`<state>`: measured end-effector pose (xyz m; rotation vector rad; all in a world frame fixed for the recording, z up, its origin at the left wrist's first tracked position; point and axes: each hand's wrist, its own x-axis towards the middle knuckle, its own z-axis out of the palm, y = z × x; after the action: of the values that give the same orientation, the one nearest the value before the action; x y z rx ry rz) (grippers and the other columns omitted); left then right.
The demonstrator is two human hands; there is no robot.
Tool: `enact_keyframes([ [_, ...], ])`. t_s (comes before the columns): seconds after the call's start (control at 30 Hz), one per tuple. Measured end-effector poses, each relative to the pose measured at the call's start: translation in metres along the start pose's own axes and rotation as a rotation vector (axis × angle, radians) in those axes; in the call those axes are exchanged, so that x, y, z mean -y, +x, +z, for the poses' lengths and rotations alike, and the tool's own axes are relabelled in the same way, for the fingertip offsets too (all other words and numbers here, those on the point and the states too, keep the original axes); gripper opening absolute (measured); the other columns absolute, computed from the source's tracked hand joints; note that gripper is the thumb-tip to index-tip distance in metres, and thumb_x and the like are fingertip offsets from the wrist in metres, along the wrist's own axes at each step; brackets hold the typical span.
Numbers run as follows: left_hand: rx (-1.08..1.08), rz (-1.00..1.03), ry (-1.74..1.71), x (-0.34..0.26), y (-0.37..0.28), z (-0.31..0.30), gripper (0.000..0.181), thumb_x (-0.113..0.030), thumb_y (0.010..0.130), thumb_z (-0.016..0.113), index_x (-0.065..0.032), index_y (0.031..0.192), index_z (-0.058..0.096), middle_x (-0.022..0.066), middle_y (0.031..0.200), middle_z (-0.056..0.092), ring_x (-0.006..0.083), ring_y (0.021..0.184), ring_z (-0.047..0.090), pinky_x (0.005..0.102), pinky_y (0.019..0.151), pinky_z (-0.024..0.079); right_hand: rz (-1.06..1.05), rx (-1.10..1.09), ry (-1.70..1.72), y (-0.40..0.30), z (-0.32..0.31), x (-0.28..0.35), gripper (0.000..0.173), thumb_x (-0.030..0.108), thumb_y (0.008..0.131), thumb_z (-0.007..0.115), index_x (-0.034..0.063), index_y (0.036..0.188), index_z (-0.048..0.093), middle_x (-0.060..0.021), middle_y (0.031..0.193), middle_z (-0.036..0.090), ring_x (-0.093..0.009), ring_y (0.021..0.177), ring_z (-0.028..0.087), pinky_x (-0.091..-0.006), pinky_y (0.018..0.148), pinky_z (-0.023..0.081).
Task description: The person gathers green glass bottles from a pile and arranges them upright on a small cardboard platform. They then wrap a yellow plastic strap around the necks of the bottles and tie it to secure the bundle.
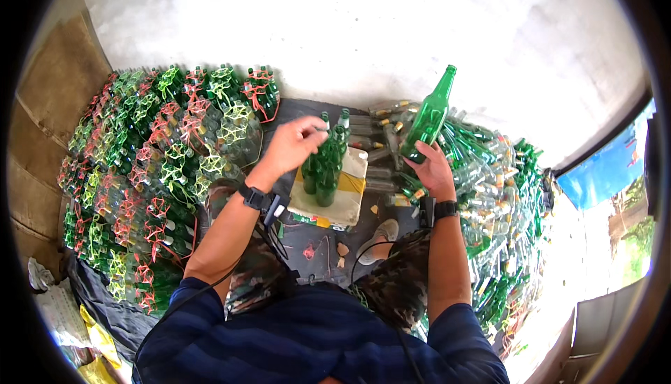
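Observation:
My right hand grips a green glass bottle near its base. The bottle is raised and tilted, with its neck pointing up and to the right. Several green glass bottles stand upright in a tight cluster on a cardboard box wrapped partly in yellow-brown tape. My left hand is at the necks of this cluster, its fingers curled. Whether those fingers touch a neck is not clear, as the hand hides part of the bottles on that side.
Bundles of bottles tied with red and yellow-green cord are stacked on the left. Loose clear and green bottles are heaped on the right. A white wall rises behind. Scraps and a red cord tangle lie on the dark floor.

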<state>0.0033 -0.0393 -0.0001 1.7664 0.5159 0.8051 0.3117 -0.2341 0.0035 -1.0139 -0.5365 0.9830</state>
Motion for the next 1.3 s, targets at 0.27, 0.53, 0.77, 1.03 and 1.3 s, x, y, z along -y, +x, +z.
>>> enact_keyframes([
  [0.27, 0.332, -0.167, 0.313, 0.044, -0.073, 0.103, 0.066, -0.025, 0.084, 0.082, -0.0062, 0.140, 0.053, 0.0125, 0.113, 0.069, 0.0195, 0.095, 0.068, 0.0342, 0.084, 0.054, -0.080, 0.095, -0.152, -0.063, 0.023, -0.094, 0.039, -0.001, 0.079, 0.073, 0.0002, 0.116, 0.062, -0.0070, 0.104, 0.070, -0.020, 0.092, 0.069, -0.0351, 0.085, 0.056],
  [0.53, 0.261, -0.038, 0.040, 0.063, -0.065, 0.144, 0.072, -0.026, 0.075, 0.088, -0.0083, 0.134, 0.052, 0.0148, 0.116, 0.067, 0.0294, 0.108, 0.067, 0.0396, 0.091, 0.052, 0.035, 0.170, -0.244, -0.075, 0.039, -0.112, 0.063, 0.004, 0.075, 0.081, 0.0016, 0.131, 0.054, -0.0024, 0.116, 0.063, -0.014, 0.105, 0.060, -0.0310, 0.095, 0.048],
  [0.77, 0.399, -0.256, 0.147, 0.073, -0.067, 0.158, 0.075, -0.031, 0.073, 0.089, -0.0040, 0.132, 0.052, 0.0129, 0.114, 0.067, 0.0247, 0.106, 0.066, 0.0370, 0.092, 0.052, -0.205, -0.019, -0.192, -0.052, 0.013, -0.084, 0.052, 0.016, 0.092, 0.074, -0.0007, 0.136, 0.052, -0.0058, 0.113, 0.065, -0.014, 0.100, 0.063, -0.0296, 0.090, 0.051],
  [1.03, 0.553, -0.301, 0.357, 0.079, -0.073, 0.163, 0.078, -0.039, 0.071, 0.087, -0.0005, 0.128, 0.052, 0.0242, 0.113, 0.068, 0.0392, 0.108, 0.067, 0.0426, 0.091, 0.052, -0.112, -0.268, -0.502, -0.045, 0.000, -0.068, 0.019, 0.024, 0.100, 0.068, 0.0052, 0.102, 0.068, 0.0053, 0.086, 0.062, -0.004, 0.078, 0.053, -0.0225, 0.068, 0.043],
  [1.3, 0.501, -0.355, 0.543, 0.087, -0.077, 0.142, 0.077, -0.040, 0.074, 0.084, 0.0016, 0.130, 0.049, 0.0261, 0.106, 0.069, 0.0422, 0.100, 0.068, 0.0469, 0.086, 0.054, -0.051, -0.175, -0.555, -0.051, 0.020, -0.069, 0.022, 0.025, 0.100, 0.069, 0.0037, 0.103, 0.067, 0.0068, 0.079, 0.057, -0.003, 0.067, 0.047, -0.0213, 0.057, 0.036],
])
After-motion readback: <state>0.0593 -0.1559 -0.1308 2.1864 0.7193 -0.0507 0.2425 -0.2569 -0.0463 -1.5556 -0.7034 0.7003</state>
